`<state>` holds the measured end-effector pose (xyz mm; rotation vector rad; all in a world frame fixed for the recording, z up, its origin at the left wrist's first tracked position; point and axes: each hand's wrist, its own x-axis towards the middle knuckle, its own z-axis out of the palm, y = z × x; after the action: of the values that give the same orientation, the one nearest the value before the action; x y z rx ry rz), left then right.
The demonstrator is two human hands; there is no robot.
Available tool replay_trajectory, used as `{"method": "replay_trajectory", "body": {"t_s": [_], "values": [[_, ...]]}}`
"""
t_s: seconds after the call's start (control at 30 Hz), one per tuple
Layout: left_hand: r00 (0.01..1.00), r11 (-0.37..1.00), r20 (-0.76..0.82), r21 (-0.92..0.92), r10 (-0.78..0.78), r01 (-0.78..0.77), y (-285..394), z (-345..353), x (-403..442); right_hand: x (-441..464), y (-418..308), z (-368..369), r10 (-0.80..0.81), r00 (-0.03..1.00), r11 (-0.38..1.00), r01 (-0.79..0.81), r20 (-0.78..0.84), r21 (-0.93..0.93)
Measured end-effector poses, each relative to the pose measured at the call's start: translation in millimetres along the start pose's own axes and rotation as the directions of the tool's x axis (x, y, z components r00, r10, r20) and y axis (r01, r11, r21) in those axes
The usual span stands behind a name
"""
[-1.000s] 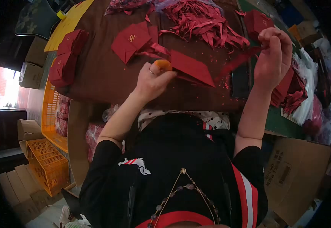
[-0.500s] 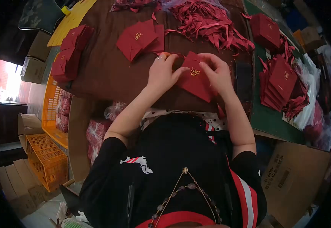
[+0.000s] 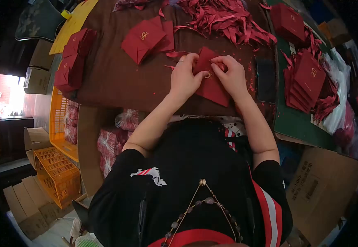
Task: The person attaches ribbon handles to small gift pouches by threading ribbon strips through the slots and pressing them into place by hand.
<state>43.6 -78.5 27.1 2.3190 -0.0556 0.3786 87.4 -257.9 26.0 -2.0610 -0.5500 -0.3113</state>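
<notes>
A flat red gift bag (image 3: 215, 91) with a gold monogram lies tilted on the brown cloth in front of me. My left hand (image 3: 186, 78) is closed at its left edge, thumb beside the monogram. Red ribbon (image 3: 175, 54) trails out left of these fingers. Over the bag's upper right part, my right hand (image 3: 232, 76) pinches thumb and forefinger together. A small piece of red ribbon seems to show at that pinch, partly hidden by the fingers. Up and left lie a few more red bags (image 3: 144, 39).
A heap of red ribbons (image 3: 224, 22) covers the table's far side. Stacked red bags stand at the left (image 3: 70, 72) and right (image 3: 306, 80). A dark phone (image 3: 265, 79) lies near the right edge. Orange crates (image 3: 57, 175) and a carton (image 3: 325, 189) flank the table below.
The view has shifted slightly. My hands have moved closer together over the bag, and the right fingertips now pinch nearer the monogram. More ribbon shows left of my left hand.
</notes>
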Motion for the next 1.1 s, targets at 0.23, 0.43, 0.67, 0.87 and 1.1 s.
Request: {"method": "replay_trajectory", "body": {"t_s": [0.23,0.43,0.67,0.87,1.1], "values": [[1.000,0.997,0.006,-0.081,-0.017,0.017,11,-5,-14,-1,-21,1,-0.041,0.999,0.998,0.039,-0.022,-0.052],[0.995,0.996,-0.060,-0.031,0.077,-0.079,12,3,-27,-3,-35,-3,-0.156,0.988,0.972,0.153,-0.003,-0.176],[0.975,0.982,-0.120,0.041,0.187,-0.184,11,13,-36,-6,-36,-3,-0.201,0.974,0.931,0.222,0.101,-0.290],[0.970,0.974,-0.090,0.054,0.226,-0.222,12,9,-36,-4,-36,-8,-0.107,0.981,0.961,0.144,0.163,-0.235],[0.957,0.957,-0.024,0.046,0.288,-0.287,13,3,-33,-3,-38,3,-0.127,0.980,0.911,0.176,0.153,-0.373]]}}
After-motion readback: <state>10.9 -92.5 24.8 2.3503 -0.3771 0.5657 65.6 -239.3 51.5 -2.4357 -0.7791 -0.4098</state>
